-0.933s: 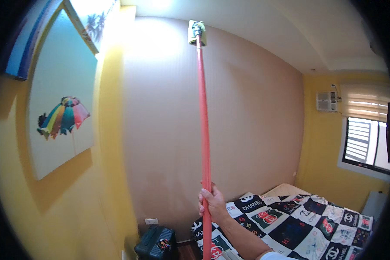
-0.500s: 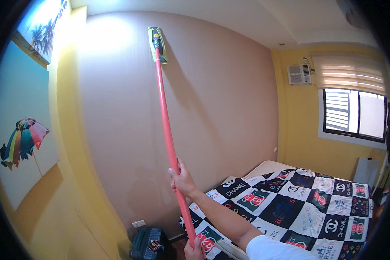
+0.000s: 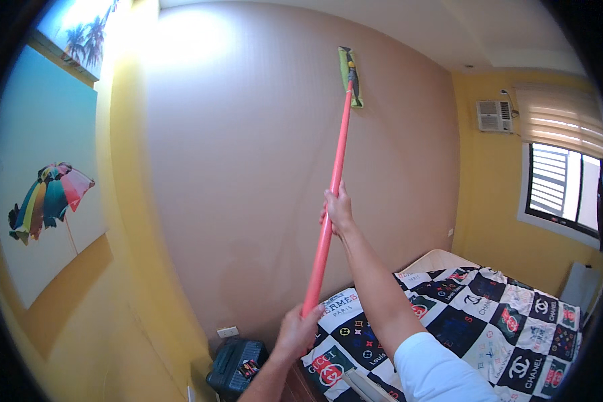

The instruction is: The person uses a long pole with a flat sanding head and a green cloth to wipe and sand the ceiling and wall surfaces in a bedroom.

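Observation:
A long red-handled flat mop (image 3: 323, 258) slants up and to the right against the brownish wall (image 3: 261, 167). Its narrow green-and-dark mop head (image 3: 352, 80) lies upright along the upper part of that wall. My right hand (image 3: 340, 209) is wrapped round the middle of the pole, arm stretched forward. Lower down, near the pole's bottom end, my left hand (image 3: 299, 329) grips it too.
A bed (image 3: 442, 328) with a checked black-and-white cover stands at the lower right. A dark suitcase (image 3: 234, 368) sits in the corner below a wall outlet (image 3: 228, 332). Canvas pictures (image 3: 47, 147) hang on the left; an air conditioner (image 3: 494, 116) and window (image 3: 561, 181) are at right.
The mop head has slid to the right along the wall, and the pole now leans right. Both hands have moved up and right with it; more of my left forearm shows.

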Tool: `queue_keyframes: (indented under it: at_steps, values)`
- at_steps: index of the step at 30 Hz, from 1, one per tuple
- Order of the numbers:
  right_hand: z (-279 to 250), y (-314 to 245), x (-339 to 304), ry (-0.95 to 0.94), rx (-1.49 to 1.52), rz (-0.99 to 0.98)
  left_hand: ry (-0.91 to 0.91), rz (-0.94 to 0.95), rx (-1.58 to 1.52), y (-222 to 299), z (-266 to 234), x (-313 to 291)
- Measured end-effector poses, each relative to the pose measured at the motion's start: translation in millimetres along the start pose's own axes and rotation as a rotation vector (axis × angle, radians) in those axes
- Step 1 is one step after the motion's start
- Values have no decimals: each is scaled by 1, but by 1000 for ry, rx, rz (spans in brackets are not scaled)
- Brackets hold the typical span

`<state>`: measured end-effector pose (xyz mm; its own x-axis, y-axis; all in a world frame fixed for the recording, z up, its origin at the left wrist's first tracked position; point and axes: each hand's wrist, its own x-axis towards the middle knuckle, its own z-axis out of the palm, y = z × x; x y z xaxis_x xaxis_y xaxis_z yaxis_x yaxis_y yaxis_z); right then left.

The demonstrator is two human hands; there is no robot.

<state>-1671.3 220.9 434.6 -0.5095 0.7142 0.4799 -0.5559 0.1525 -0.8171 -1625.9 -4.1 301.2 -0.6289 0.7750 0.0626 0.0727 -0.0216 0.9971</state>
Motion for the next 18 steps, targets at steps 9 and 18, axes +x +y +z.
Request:
queue_keyframes:
  at_steps: [9, 18]
  values:
    - [117, -20, -16, -96, 59, -77, 254, 112, 123, 28, -80, -37]
    - [153, 29, -139, -426, -176, 8, 495, -13, -130, -98, -53, -99]
